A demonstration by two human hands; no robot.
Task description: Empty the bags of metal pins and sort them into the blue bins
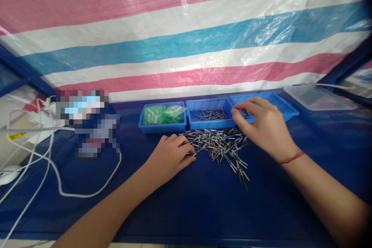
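A loose pile of metal blind rivets [216, 143] lies on the blue tabletop. At its left edge my left hand [171, 153] rests low, fingers curled and the thumb below them, with a rivet [191, 154] showing between them. My right hand [263, 124] is over the front of the right blue bin [283, 106], its thumb and forefinger tips nearly together. Whether anything is between those tips cannot be made out. Some rivets show behind this hand in that bin. The middle blue bin [205, 124] holds more rivets.
A left blue bin [162, 128] holds green-tinted plastic packets [158, 115]. At the far right lies a clear plastic lid [318, 99]. White cables [84, 195] run across the table's left side, near blurred-out items. A striped plastic sheet [186, 46] hangs behind.
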